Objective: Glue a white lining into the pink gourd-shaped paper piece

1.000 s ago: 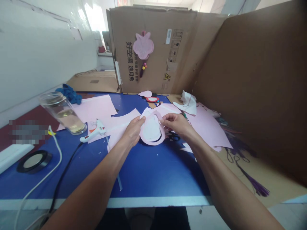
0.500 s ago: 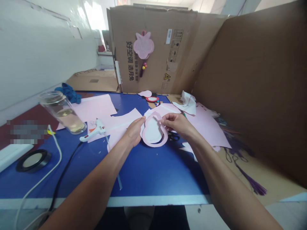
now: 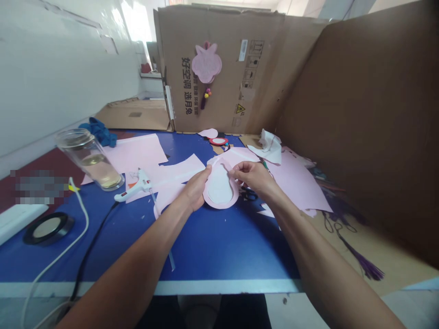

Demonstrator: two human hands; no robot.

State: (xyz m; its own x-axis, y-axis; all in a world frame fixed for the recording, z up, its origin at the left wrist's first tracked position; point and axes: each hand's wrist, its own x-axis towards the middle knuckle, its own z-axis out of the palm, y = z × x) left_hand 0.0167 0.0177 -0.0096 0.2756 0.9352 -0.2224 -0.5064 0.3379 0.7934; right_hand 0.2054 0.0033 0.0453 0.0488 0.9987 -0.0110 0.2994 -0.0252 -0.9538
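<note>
Between my hands is a pink gourd-shaped paper frame (image 3: 221, 204), lying over a white piece of similar shape (image 3: 219, 185) that shows through its opening. My left hand (image 3: 199, 188) grips the left edge, with the thumb on top near the upper left. My right hand (image 3: 252, 177) pinches the frame's upper right edge between thumb and fingers. Black-handled scissors (image 3: 249, 194) lie just under and beside my right hand. Pink paper sheets (image 3: 181, 170) spread behind and to the left.
At the left are a glue gun (image 3: 137, 186) with its cord, a glass jar (image 3: 99, 167), black tape (image 3: 48, 229) and a blue cloth (image 3: 99, 132). Cardboard walls (image 3: 226, 68) stand behind and right. A purple tassel (image 3: 368, 267) lies at the right.
The pink frame has settled onto the white piece, and the blue gap seen inside its lower right edge is gone. Both hands keep their hold, having hardly moved.
</note>
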